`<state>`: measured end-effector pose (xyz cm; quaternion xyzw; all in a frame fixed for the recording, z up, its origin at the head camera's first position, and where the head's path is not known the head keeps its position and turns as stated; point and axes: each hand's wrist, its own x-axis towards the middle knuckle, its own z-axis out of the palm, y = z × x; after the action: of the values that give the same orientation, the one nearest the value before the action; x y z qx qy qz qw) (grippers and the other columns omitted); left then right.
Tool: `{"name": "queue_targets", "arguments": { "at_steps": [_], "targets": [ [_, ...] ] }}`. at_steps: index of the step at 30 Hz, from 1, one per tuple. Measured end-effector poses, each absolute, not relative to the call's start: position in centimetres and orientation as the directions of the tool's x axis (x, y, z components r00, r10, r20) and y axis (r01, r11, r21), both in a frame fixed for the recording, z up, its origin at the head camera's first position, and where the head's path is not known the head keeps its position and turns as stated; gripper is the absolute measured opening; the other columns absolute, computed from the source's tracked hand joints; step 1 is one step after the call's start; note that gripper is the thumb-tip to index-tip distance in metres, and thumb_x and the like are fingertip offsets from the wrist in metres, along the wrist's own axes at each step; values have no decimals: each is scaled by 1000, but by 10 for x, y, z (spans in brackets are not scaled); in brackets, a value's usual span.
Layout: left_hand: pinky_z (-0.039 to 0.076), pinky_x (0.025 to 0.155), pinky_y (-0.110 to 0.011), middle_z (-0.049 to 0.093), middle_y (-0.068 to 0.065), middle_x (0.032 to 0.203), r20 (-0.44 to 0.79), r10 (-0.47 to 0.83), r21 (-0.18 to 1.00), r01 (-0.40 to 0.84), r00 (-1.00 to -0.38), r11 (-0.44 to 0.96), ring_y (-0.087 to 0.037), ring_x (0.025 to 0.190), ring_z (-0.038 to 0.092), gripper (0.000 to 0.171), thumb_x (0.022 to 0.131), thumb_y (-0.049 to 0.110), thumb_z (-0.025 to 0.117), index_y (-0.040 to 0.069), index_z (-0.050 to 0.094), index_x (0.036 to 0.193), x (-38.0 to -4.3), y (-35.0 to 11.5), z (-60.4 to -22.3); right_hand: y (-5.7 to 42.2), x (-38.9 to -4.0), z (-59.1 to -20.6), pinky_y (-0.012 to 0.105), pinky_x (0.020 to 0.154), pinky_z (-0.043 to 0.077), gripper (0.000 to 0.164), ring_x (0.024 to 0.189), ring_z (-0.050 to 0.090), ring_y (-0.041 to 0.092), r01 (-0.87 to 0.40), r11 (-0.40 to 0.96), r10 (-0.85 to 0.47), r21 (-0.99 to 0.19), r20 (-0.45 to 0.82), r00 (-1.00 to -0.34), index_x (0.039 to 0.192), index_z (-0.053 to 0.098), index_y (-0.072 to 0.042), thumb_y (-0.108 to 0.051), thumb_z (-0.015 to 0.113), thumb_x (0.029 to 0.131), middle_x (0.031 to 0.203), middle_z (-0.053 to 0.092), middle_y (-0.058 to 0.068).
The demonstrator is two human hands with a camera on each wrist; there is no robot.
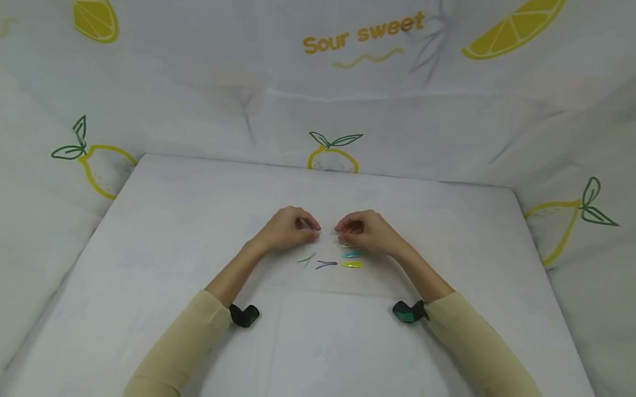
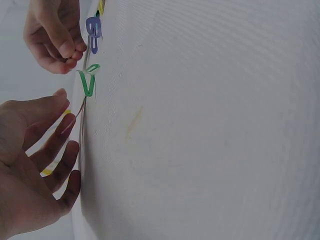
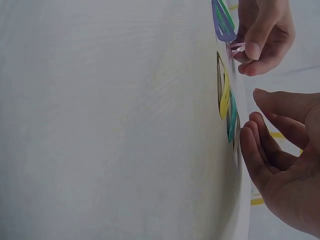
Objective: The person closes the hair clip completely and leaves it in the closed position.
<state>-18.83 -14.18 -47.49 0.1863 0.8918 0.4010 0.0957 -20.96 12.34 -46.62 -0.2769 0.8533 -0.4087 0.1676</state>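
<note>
Near the middle of the table my left hand (image 1: 292,228) hovers with thumb and forefinger apart. Opposite it is my right hand (image 1: 370,231), fingers loosely bent and a gap at the fingertips. Several snap hair clips lie below the hands: a green clip (image 1: 306,259) and a purple clip (image 1: 327,264), both sprung apart, then a yellow clip (image 1: 351,264) and a teal clip (image 1: 351,254). A pale clip (image 1: 348,245) is partly hidden under my right hand. In the right wrist view a pink clip (image 3: 237,48) shows beside my left thumb; whether they touch is unclear.
The white-covered table (image 1: 307,357) meets a hanging cloth (image 1: 192,91) printed with lemons behind and at both sides. Black wrist devices sit at the left cuff (image 1: 244,316) and the right cuff (image 1: 410,311).
</note>
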Motion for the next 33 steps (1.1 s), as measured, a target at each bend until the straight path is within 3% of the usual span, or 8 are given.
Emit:
{"name": "queue_targets", "arguments": {
  "at_steps": [18,33],
  "targets": [
    [54,91,-35,84,-9,109,-51,355,742,203,-933,639,-24,99,70,15,96,19,83,8,85,106,-186,-160,-477,90,-214,-469,20,80,52,10,84,63,12,-382,489,-680,-784,-69,-730,106,80,-2,-8,77,99,95,77,9],
    [48,75,-24,81,-9,96,-65,362,751,193,-930,632,-12,80,62,19,95,21,84,5,84,104,-186,-169,-478,72,-214,-469,21,78,51,9,83,61,10,-372,525,-679,-765,-114,-725,103,82,-5,-12,79,98,89,75,5]
  ]
}}
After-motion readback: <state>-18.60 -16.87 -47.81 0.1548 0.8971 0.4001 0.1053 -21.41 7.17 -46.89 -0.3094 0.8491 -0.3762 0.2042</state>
